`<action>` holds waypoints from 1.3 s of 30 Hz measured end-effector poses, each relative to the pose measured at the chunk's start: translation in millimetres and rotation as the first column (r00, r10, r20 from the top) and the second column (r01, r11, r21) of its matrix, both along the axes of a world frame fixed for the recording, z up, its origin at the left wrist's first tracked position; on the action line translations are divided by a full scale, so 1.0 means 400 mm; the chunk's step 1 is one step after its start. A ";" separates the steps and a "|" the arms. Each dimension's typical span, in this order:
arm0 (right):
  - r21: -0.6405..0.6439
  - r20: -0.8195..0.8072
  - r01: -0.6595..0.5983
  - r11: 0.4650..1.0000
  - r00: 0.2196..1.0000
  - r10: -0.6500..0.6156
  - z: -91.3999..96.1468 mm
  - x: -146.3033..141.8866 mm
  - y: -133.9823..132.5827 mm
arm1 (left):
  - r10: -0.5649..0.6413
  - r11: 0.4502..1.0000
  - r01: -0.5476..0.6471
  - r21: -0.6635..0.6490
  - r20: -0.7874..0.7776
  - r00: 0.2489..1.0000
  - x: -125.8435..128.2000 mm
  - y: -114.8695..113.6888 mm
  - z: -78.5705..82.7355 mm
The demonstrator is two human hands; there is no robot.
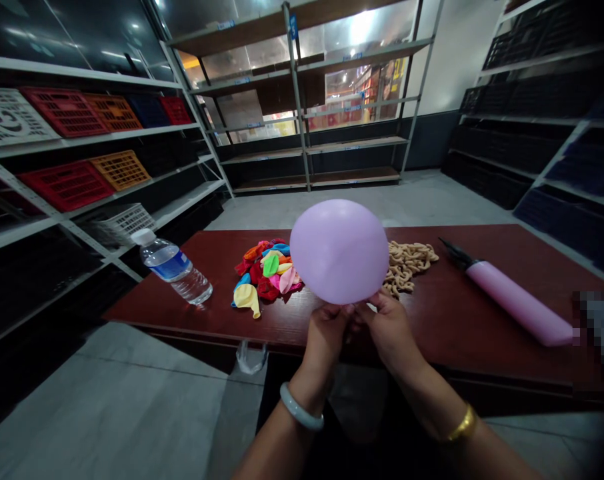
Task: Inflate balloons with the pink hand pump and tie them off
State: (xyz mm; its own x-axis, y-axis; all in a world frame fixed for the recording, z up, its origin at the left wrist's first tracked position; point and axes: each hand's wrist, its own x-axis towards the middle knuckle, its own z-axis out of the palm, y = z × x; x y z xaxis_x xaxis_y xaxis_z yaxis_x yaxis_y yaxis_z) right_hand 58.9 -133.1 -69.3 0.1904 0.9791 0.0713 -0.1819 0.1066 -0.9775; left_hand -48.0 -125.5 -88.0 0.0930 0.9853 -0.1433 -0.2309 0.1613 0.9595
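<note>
An inflated lilac balloon (339, 250) is held up over the front part of the table, its neck end toward me. My left hand (328, 325) pinches the balloon at its lower end. Beside it, my right hand (385, 323) grips the same end, thumb and fingers closed close to the left thumb. The balloon's neck is mostly hidden between the fingers. Behind the balloon to the left lies a pile of uninflated coloured balloons (269, 273). To its right is a heap of tan rubber-like pieces (409, 263), partly covered by the balloon.
The dark red table (477, 300) carries a pink hand pump (519, 300) on the right and a water bottle (177, 270) at the left. A clear plastic bag (251, 358) hangs at the front edge. Shelves with crates (65, 110) stand around.
</note>
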 end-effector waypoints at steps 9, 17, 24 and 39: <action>0.077 -0.097 -0.042 0.996 0.994 0.050 0.033 -0.016 0.031 | -0.038 0.907 0.168 0.387 -0.322 0.946 -0.082 0.002 0.069; 0.015 0.317 -0.236 0.972 0.923 0.220 0.035 0.123 0.062 | 0.140 0.989 -0.145 -0.029 0.496 0.857 -0.074 0.011 0.081; 0.150 0.913 -0.180 0.972 0.401 -0.067 0.006 0.295 0.101 | 0.276 0.959 -0.254 -0.127 0.628 0.728 -0.100 0.032 0.121; 0.219 0.962 -0.295 0.930 0.227 -0.154 -0.012 0.182 0.139 | 0.356 0.924 -0.362 -0.118 0.608 0.710 -0.126 0.038 0.099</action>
State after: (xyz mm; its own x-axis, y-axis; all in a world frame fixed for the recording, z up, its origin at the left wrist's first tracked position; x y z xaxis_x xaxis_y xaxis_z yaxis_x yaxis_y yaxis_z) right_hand 131.6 -77.5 -73.9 -0.3119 0.8575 0.4092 0.8344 0.4532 -0.3137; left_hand -98.6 -110.4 -48.5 -0.2045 0.9636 -0.1725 -0.8022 -0.0639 0.5937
